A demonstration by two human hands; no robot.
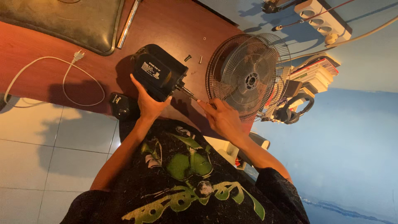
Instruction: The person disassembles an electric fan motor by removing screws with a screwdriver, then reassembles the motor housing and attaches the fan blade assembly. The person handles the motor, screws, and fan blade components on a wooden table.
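While our left hand (148, 103) grips the black fan motor (159, 72) from beneath, our right hand (224, 120) pinches its shaft (188, 93) (wire fan guard (248, 79) just beyond the fingertips), two screws (193, 59) lying above

One black fan motor housing (158, 72), one round wire fan grille (248, 79). Two small dark screws (188, 57) at upper centre. One white plug cord (62, 79) at left.

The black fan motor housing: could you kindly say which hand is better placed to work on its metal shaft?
Probably the right hand: its fingertips meet the metal shaft, while the left hand grips the black fan motor housing.
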